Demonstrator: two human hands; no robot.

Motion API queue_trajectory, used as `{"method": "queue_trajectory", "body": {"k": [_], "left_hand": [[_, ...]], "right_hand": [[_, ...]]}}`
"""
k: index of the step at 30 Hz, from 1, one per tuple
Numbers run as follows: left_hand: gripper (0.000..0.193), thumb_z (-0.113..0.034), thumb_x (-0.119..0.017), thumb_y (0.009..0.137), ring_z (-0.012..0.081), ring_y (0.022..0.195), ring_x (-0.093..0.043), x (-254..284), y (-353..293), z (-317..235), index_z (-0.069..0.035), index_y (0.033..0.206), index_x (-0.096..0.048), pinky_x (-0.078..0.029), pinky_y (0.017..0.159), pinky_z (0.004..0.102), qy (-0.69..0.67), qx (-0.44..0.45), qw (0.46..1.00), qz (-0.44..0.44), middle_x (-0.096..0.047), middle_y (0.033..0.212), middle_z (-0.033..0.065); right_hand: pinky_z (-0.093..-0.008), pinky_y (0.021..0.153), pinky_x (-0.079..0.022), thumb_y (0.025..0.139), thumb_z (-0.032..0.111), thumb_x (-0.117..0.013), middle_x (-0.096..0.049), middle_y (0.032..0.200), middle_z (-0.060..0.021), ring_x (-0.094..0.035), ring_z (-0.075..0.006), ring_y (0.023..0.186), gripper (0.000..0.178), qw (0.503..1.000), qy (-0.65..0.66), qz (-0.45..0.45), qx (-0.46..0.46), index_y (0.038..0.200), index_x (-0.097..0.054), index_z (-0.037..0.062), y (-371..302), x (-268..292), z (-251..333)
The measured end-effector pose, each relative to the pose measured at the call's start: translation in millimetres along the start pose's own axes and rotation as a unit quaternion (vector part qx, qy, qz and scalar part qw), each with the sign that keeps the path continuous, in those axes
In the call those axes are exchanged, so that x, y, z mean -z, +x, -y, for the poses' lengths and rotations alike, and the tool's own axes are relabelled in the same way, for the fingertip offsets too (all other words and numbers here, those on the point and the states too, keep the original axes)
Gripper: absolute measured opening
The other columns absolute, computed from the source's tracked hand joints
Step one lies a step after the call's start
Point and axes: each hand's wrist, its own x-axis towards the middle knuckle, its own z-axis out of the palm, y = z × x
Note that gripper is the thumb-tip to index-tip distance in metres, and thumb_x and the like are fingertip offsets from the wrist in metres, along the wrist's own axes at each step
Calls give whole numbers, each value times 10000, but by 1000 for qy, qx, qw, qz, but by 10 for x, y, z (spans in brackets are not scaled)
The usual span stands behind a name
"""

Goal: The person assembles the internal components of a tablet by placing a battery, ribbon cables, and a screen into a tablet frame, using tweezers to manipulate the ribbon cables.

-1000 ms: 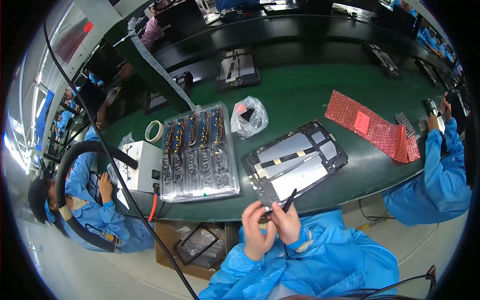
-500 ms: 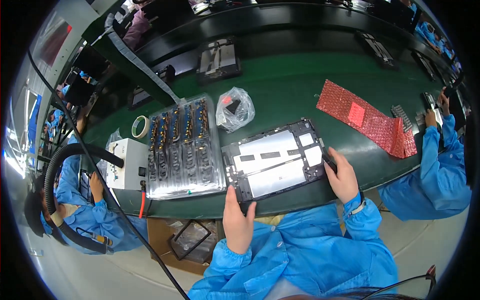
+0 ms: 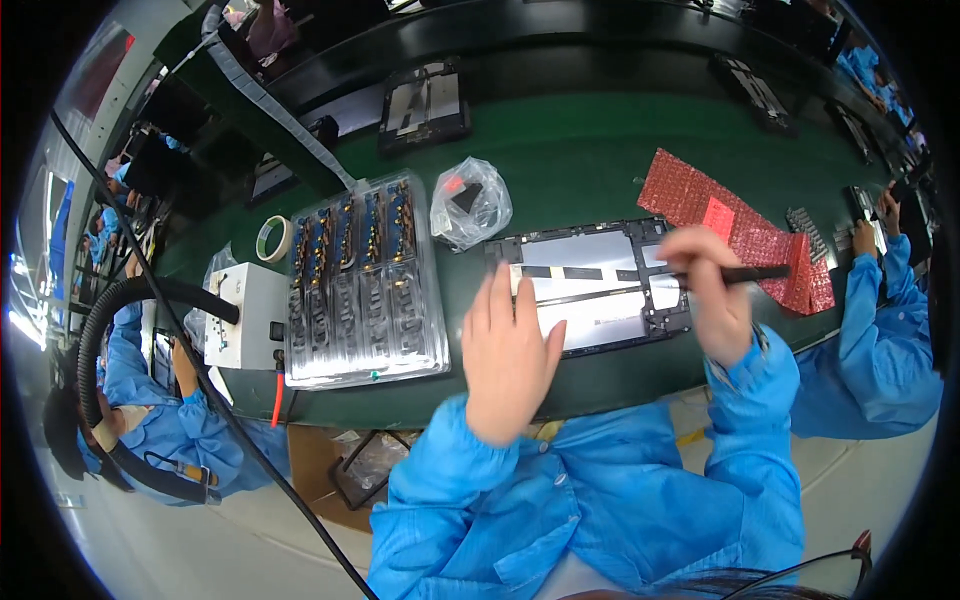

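An opened tablet housing (image 3: pixel 600 322) with a silver metal inside and a black rim lies flat on the green bench. My left hand (image 3: pixel 508 355) rests at its left end, the fingers stretched out over the rim. Above the housing's right end, my right hand (image 3: pixel 718 300) is closed around a dark, pen-like tool (image 3: pixel 758 273). The tool's back end sticks out to the right, while its tip is blurred near the housing. Its exact kind cannot be made out.
On my left are a clear tray (image 3: pixel 435 340) of circuit boards, a white box (image 3: pixel 240 318) with a black hose, and a tape roll (image 3: pixel 274 240). Behind the housing lies a plastic bag (image 3: pixel 470 205); to the right, red bubble wrap (image 3: pixel 680 190). Co-workers sit on both sides.
The housing has shifted right and away from me. My left hand has moved up onto its left end. My right hand has lifted off its right edge and now shows the dark tool.
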Motion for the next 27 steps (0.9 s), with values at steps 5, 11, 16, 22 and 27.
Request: {"method": "queue_trajectory", "body": {"k": [5,11,16,22,27], "left_hand": [[607,-375,-590,772,340,1178,-380,-504,571,196,49,1183,-448,-323,923,509,102,79,992,-13,-421,1252,216],[578,-479,-468,833,370,1208,-333,-701,479,362,-47,1216,-468,-223,924,639,118,107,987,-1,-377,1281,240],[490,-463,-471,836,370,1189,-348,-671,482,381,-138,1202,-502,-220,919,645,86,109,990,8,-379,1268,250],[489,-458,-493,827,365,1162,-365,-670,472,395,-147,1205,-502,-240,905,642,82,107,991,2,-380,1263,248],[493,-456,-504,822,366,1160,-364,-659,465,395,-150,1209,-500,-266,890,638,76,108,991,4,-375,1266,248]], "right_hand": [[-239,616,-454,826,253,-591,-596,743,-49,-555,-115,666,258,985,94,135,-57,898,-606,5,1019,-808,-477],[-249,561,-477,792,160,-620,-613,717,-52,-570,-110,630,204,962,31,210,-171,943,-633,24,1447,-1142,-1367],[-275,681,-500,749,149,-637,-662,872,-110,-634,-178,746,223,986,-26,144,-80,957,-657,71,1355,-1179,-1590],[-281,709,-497,750,165,-643,-662,878,-107,-631,-181,790,229,978,-60,163,-113,958,-656,70,1339,-1182,-1587],[-261,704,-482,777,112,-623,-647,864,-87,-588,-140,771,222,978,-30,169,-120,986,-639,36,1327,-1171,-1613]]}}
